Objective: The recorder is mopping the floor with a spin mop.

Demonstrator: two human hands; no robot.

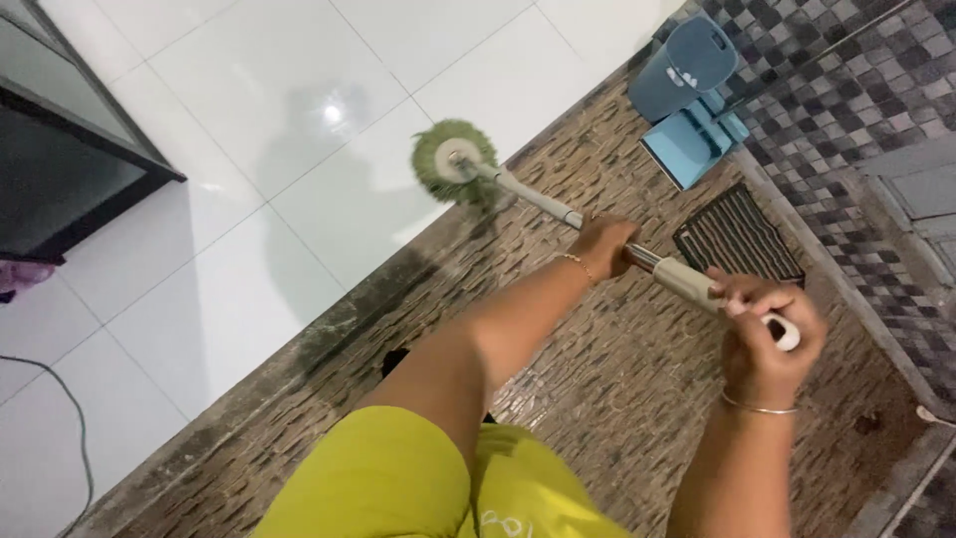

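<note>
Left hand (pixel 602 244) wrapped tight round the mop pole (pixel 558 207), midway along, grip closed on the metal section. Right hand (pixel 769 339) clenched round the white handle end (pixel 787 334) of the same pole, grip closed too, thumb and fingers folded over the top. Thin bangle on each wrist. Pole slanting from lower right to upper left, down to the round green mop head (pixel 454 159), pressed flat on the floor right at the line where white tiles (pixel 299 120) meet the brown mosaic strip (pixel 597 399). Head lying mostly on the white tile, edge touching the mosaic. Grey-blue mop bucket (pixel 687 90) well beyond the hands, at top right, against the checked mosaic wall (pixel 846 110). Dark striped mat (pixel 737 239) just beside the pole, between bucket and right hand. Dark glass cabinet (pixel 60 149) at far left, thin cable (pixel 70 418) curling over the white tiles below it. Yellow-green garment (pixel 418 488) at bottom centre.
</note>
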